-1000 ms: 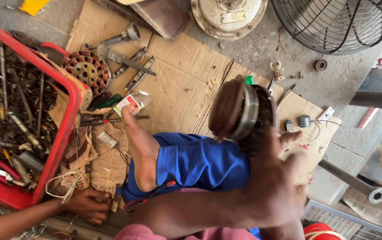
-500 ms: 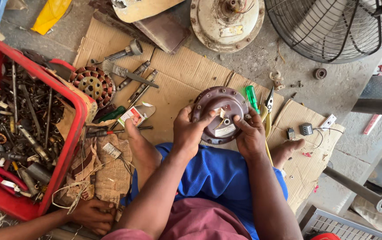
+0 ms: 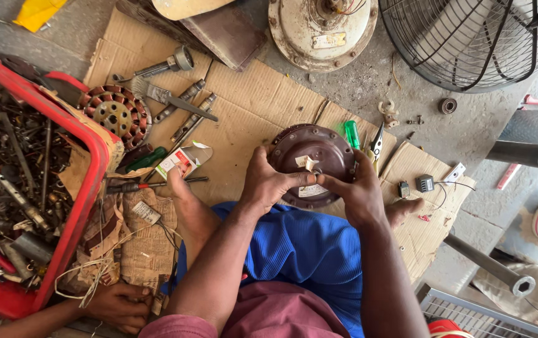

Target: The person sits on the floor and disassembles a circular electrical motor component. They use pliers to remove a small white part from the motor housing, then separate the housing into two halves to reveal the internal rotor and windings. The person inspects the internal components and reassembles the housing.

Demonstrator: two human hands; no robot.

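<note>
Both the left hand (image 3: 269,184) and right hand (image 3: 356,191) are gripping the round brown metal motor housing (image 3: 311,164), fingers curled around its rim. It is resting against the knees, so it could be slipping toward the green-handled screwdriver (image 3: 351,133).

Left hand (image 3: 267,184) and right hand (image 3: 358,188) cover lower rim of brown motor housing (image 3: 311,153). Red tool crate (image 3: 87,188) cut off at left edge; fan guard (image 3: 469,44) cut off at top. Another person's hand (image 3: 115,307) partly out of frame below.
</note>
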